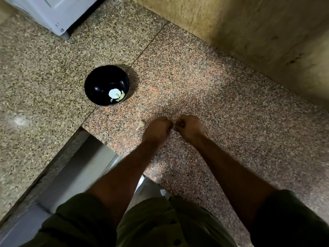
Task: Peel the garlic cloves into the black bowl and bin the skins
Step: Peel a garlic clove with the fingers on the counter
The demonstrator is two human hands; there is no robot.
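The left hand (157,130) and right hand (189,127) are held together above the speckled granite counter (213,104), fingers curled; what is pinched cannot be told. One unpeeled garlic clove (141,124) lies just beside the left hand. Peeled cloves (119,98) rest in the round black bowl (99,81).

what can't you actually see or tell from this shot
- What the hands, left and right, hold: hidden by curled fingers, head view.
- Count of peeled cloves in the black bowl: too small, glare.
- A bin: none in frame.
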